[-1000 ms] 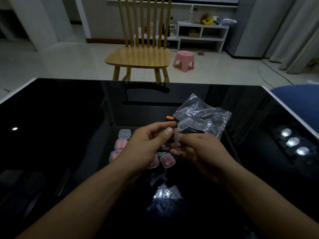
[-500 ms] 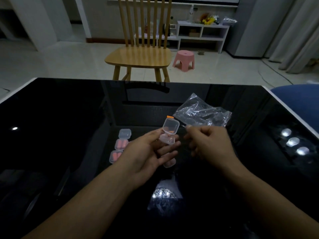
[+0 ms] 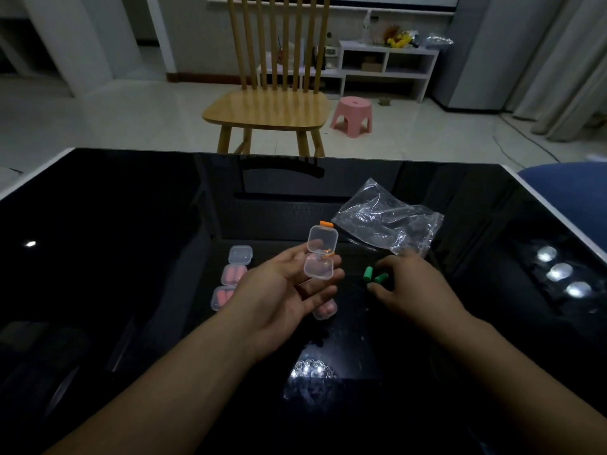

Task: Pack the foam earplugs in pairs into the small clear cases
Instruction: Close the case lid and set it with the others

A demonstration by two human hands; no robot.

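At the left of centre, three small cases sit in a column on the glossy black counter (image 3: 98, 224): a clear closed case (image 3: 240, 254) farthest up the frame, then two filled with pink earplugs (image 3: 234, 274) and (image 3: 221, 297) below it. Just right of them the left hand (image 3: 289, 297) lies palm up, its fingers loosely curled under an open clear case (image 3: 320, 254) with the lid standing upright and the tray facing up. Another pink-filled case (image 3: 325, 311) peeks from beneath those fingers. An orange earplug (image 3: 324, 223) lies on the counter behind the lid.

Right of centre, the right hand (image 3: 407, 287) reaches down with curled fingers closing on two green earplugs (image 3: 374, 275); whether both are already gripped cannot be told. The step appears to be gathering one matched pair, so it is best to pinch both together, keep the tray level and bring it close, and press the foam flat before the lid snaps.

A crumpled clear plastic bag (image 3: 387, 221) lies just above the right hand. The counter's near-left and right stretches hold nothing visible, while its white right edge (image 3: 558, 221) stays well apart from the work.
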